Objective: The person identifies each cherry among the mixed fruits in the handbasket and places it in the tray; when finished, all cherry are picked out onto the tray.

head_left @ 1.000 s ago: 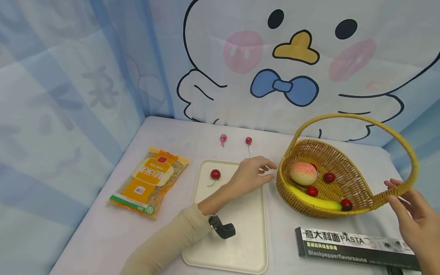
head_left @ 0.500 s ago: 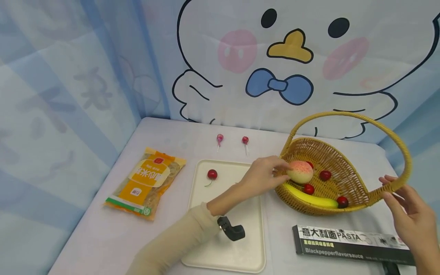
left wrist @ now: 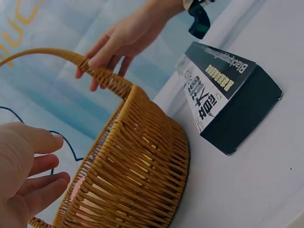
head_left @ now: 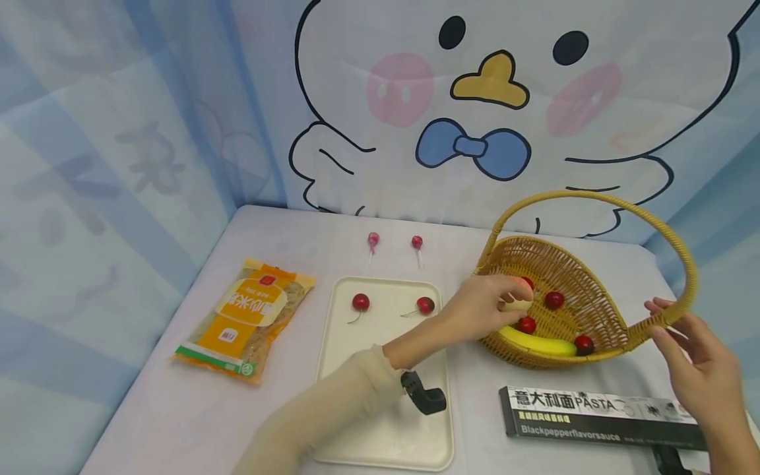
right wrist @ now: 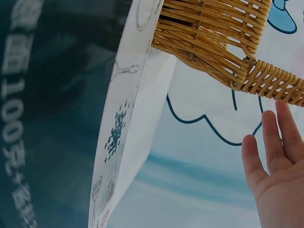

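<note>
The left hand (head_left: 482, 305) curls around the peach (head_left: 518, 302) inside the basket (head_left: 570, 290); it is pale with a pink blush. The right hand (head_left: 691, 359), fingers straight, touches the handle (head_left: 671, 315).

Head looks down; wrists near basket (head_left: 570, 290).

A staged recording booth rather than a lived-in room; pale blue printed curtains (head_left: 119, 152) close in the table (head_left: 178, 409) along its left edge and far edge, one bearing a large cartoon duck (head_left: 475, 112); props lie neatly spaced on the white cloth; toy-like fruit sits in a wicker basket (head_left: 570, 277); a wrist camera (head_left: 423, 396) is strapped to the person's sleeve.
</note>
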A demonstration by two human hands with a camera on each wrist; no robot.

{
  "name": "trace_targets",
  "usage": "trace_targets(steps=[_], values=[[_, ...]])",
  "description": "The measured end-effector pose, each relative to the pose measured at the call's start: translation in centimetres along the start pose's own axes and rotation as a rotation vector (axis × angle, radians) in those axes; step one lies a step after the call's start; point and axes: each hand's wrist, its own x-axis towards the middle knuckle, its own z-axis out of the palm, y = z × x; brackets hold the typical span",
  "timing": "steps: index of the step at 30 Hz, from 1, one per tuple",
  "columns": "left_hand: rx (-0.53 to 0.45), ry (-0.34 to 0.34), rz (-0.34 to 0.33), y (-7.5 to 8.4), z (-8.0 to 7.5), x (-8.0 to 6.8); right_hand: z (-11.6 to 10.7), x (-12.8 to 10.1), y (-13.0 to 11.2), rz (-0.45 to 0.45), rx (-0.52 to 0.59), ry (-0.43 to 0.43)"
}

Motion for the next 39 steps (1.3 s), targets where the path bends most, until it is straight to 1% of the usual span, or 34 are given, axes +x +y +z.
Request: trace_targets(steps=[4,8,11,14,16,18,21,25,28,31,34,39], values=[[0.059,-0.041,-0.008,0.4,0.5,0.7,0.0,0.0,0.0,0.009,-0.005,-0.006],[0.137,-0.089,0.019,0.9,0.9,1.4,0.0,0.1,0.0,-0.001,0.003,-0.005],[0.194,-0.154,0.036,1.4,1.2,2.1,0.0,0.0,0.0,-0.018,0.017,-0.005],[0.247,-0.226,0.033,2.1,1.6,2.7,0.0,0.0,0.0,-0.033,0.024,-0.004],[0.252,-0.274,-0.001,2.6,1.8,3.2,0.0,0.0,0.1,-0.036,0.027,-0.002],[0.247,-0.315,-0.050,3.1,2.0,3.7,0.0,0.0,0.1,-0.036,0.028,-0.001],[0.200,-0.367,-0.147,3.9,2.2,4.6,-0.1,0.0,0.2,-0.041,0.032,-0.002],[0.138,-0.410,-0.260,4.8,2.6,5.4,-0.2,0.0,0.2,-0.047,0.029,-0.013],[0.132,-0.441,-0.321,5.3,2.9,5.6,-0.2,0.0,0.2,-0.045,0.028,-0.017],[0.140,-0.463,-0.358,5.5,3.2,5.8,-0.2,0.1,0.1,-0.053,0.036,-0.014],[0.164,-0.481,-0.381,5.6,3.4,6.0,-0.2,0.2,0.0,-0.067,0.045,-0.013],[0.185,-0.516,-0.386,5.8,3.7,6.1,-0.1,0.2,0.1,-0.068,0.044,-0.012]])
